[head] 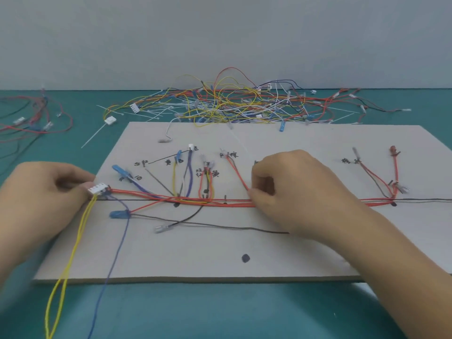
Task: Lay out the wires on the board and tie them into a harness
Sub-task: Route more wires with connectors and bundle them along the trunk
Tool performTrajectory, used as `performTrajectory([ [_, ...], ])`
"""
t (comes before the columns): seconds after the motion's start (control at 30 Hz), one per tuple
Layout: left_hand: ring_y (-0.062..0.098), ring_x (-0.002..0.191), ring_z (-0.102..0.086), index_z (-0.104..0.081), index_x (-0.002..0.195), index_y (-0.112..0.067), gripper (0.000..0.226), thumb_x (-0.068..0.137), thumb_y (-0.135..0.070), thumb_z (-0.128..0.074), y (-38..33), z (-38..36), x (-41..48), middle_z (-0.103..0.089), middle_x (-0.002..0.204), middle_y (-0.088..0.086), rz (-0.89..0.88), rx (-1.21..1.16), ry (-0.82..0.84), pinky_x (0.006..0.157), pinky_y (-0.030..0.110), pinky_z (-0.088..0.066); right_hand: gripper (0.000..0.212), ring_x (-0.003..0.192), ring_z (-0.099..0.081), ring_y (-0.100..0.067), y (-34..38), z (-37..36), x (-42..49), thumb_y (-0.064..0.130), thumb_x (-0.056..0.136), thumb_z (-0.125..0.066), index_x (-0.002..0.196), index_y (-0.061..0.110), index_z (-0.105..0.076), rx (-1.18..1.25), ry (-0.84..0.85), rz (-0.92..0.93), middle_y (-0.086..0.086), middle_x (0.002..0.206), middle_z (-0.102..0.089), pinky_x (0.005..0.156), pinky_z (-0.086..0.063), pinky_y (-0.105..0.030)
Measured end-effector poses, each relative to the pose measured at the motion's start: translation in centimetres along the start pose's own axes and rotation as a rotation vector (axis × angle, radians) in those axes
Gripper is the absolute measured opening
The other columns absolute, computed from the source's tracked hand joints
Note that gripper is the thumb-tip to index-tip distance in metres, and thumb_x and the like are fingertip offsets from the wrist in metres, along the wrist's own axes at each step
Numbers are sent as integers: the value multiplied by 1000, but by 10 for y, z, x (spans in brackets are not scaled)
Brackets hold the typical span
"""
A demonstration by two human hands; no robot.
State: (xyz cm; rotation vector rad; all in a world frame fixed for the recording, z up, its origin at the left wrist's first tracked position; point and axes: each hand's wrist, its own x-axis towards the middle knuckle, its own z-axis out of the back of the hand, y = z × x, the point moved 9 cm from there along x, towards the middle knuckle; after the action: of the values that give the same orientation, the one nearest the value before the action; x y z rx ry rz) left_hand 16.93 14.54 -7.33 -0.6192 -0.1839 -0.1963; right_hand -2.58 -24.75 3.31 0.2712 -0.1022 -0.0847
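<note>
Wires [220,204], mostly red, run bundled across the middle of the flat grey cardboard board [220,260] on the teal table [220,314]. Left hand [36,192] has its grip pinched on the small white plastic connector [97,187] at the board's left edge, and the right hand [300,192] grip is curled down onto that bundle mid-board. Big tangled pile of loose coloured wires [244,104] sits along the table's far edge.

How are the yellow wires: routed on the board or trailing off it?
Trailing off. From the white connector pinched by the left hand, the yellow wires run past the board edge onto the table.
</note>
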Motion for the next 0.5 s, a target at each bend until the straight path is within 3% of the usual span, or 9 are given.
performTrajectory([
  [0.13,-10,58,-65,-71,103,-52,30,76,-60,-62,-65,1,-20,-69,73,-34,-97,6,-8,54,26,-54,18,77,-60,-15,-23,8,-2,37,85,-68,70,28,-66,33,51,-99,10,75,-65,72,-55,-39],
  [0.33,-11,59,-65,-70,100,-54,28,73,-61,-61,-76,2,-30,-69,73,-35,-92,-16,-3,57,30,-58,17,79,-59,-15,-30,8,-4,34,85,-67,70,27,-66,12,42,-133,9,77,-64,73,-55,-39],
  [0.43,-11,68,-67,-68,103,-59,37,69,-53,-56,-70,4,-30,-70,78,-36,-78,5,19,68,37,-63,17,78,-60,-13,-33,8,-3,35,83,-68,68,28,-66,34,44,-147,11,75,-65,73,-55,-38],
  [0.5,-14,81,-67,-66,113,-59,48,67,-53,-56,-68,9,-33,-71,92,-36,-98,-9,57,74,39,-61,17,74,-60,-10,-35,8,-2,35,81,-71,65,29,-68,55,39,-150,11,69,-66,69,-55,-36],
])
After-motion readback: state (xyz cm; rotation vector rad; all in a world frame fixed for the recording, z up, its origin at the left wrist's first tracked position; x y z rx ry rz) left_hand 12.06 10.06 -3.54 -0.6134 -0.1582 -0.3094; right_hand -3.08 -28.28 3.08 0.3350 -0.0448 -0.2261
